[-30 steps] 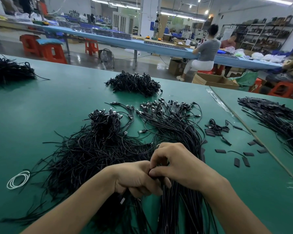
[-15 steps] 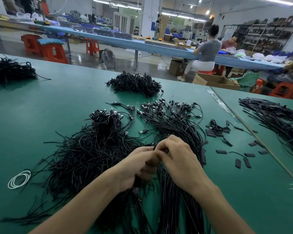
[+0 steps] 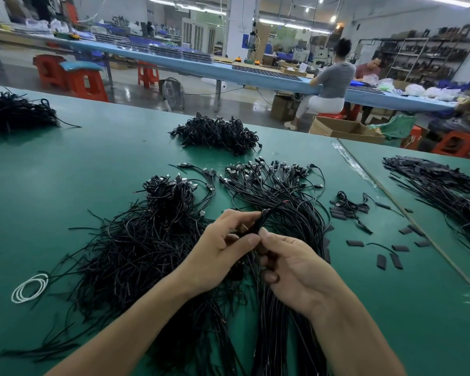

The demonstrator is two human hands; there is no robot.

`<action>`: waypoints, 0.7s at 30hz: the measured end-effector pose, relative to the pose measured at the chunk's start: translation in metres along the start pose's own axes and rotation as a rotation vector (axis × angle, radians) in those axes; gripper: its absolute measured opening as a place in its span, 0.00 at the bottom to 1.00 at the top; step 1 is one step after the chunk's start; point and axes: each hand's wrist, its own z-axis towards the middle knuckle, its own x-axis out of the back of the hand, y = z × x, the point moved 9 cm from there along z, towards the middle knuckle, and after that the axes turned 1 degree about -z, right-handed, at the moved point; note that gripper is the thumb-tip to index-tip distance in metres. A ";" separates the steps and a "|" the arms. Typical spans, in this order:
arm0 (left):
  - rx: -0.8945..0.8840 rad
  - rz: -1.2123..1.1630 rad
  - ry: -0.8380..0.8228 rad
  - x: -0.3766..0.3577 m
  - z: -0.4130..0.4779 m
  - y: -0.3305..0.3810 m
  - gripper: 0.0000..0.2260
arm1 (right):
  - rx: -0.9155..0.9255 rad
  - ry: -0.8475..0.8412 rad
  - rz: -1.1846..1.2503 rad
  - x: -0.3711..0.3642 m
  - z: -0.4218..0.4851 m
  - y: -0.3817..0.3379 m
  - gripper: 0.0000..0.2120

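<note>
Left hand (image 3: pixel 217 251) pinched a thin black cable (image 3: pixel 263 217) between thumb and forefinger. Right hand (image 3: pixel 296 270) had fingers curled, thumb pinching the same cable just below. Cable was held just above straight cable bundle (image 3: pixel 282 191) on green table (image 3: pixel 65 172); tangled pile (image 3: pixel 136 240) left, short black sleeves (image 3: pixel 385 260) right.

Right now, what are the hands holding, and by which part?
Both pinch a thin black cable just below its raised end: the left hand between thumb and fingers, the right hand with its thumb tip close beside.
</note>
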 end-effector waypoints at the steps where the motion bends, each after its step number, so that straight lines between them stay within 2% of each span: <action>1: -0.030 0.094 -0.017 0.000 0.001 0.001 0.15 | -0.005 0.006 0.011 0.002 0.001 -0.001 0.06; 3: -0.087 0.291 0.022 0.005 0.000 0.003 0.17 | -0.009 0.006 0.018 0.001 0.000 -0.004 0.06; 5: -0.154 0.460 0.138 0.014 -0.001 0.011 0.22 | -0.016 0.013 0.018 -0.001 0.000 -0.003 0.06; 8: -0.227 0.483 0.192 0.015 -0.004 0.020 0.24 | -0.040 0.034 0.005 0.002 0.000 0.001 0.07; 10: -0.196 0.416 0.169 0.012 -0.005 0.017 0.24 | -0.055 0.030 -0.007 0.003 0.000 0.003 0.08; 12: -0.093 0.281 0.140 0.011 -0.002 0.007 0.25 | -0.071 0.026 -0.026 0.005 -0.001 0.005 0.07; 16: 0.079 -0.170 0.096 0.002 -0.001 0.000 0.20 | -0.104 0.011 -0.029 0.007 0.001 0.015 0.06; 21: 0.107 -0.338 0.071 -0.003 -0.003 0.006 0.16 | -0.110 0.045 -0.065 0.013 0.007 0.023 0.05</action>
